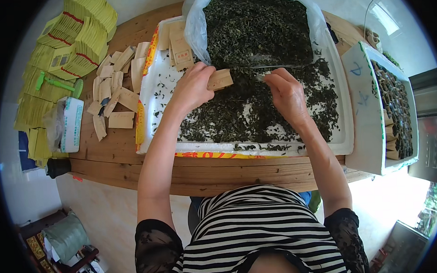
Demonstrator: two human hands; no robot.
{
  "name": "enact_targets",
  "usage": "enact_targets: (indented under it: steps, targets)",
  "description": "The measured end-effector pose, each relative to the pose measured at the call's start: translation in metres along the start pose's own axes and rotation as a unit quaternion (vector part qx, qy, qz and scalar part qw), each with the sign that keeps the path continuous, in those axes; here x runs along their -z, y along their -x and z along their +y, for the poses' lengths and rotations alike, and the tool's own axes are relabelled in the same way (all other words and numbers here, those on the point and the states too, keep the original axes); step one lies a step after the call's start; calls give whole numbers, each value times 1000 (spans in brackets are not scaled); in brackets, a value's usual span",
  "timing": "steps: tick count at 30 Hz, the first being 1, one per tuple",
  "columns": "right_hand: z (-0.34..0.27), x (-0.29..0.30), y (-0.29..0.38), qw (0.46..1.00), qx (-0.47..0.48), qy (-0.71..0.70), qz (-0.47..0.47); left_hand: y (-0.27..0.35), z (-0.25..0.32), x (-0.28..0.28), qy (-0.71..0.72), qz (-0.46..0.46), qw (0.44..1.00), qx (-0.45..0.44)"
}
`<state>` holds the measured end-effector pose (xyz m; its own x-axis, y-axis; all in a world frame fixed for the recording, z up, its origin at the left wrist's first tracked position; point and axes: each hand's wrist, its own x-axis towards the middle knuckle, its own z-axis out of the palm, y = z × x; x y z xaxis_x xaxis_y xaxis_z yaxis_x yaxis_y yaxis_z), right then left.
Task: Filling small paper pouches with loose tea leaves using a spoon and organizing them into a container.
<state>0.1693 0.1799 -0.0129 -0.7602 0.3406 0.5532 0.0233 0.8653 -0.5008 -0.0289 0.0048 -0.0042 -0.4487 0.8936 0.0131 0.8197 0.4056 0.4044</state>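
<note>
My left hand (195, 82) grips a small brown kraft-paper packet (221, 79) that bears print, above a white foam tray (156, 118). To its right, my right hand (286, 92) has thumb and fingers pinched on a small greyish piece (260, 78), too small to identify. Under both hands lie loose dark dried leaves (225, 114), which look like tea. A clear plastic bag (197, 32), open towards me, holds a large heap of the same leaves (256, 27) at the tray's far side. Flat kraft packets (181, 47) rest in the tray's far left corner.
On the wooden table (124, 139), more kraft packets (110, 88) lie scattered left of the tray. Beyond them stand yellow packet stacks (81, 43), a green plastic tool (59, 84) and a white box (72, 123). A foam box (365, 106) of filled packets stands right.
</note>
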Motion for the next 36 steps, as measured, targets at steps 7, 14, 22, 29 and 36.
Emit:
enact_targets:
  steps: [7, 14, 22, 29, 36]
  targets:
    - [-20, 23, -8, 999, 47, 8, 4, 6, 13, -3, 132, 30, 990, -43]
    - [-48, 48, -31, 969, 181, 164, -44, 15, 12, -10, 271, 32, 961, -43]
    - [-56, 37, -25, 971, 202, 124, -45, 22, 15, -2, 293, 37, 955, -36]
    - [-4, 65, 17, 969, 91, 227, -45, 49, -14, 20, -13, 63, 997, -37]
    - [-17, 28, 43, 980, 66, 179, -57, 47, 2, 15, -113, -47, 992, 17]
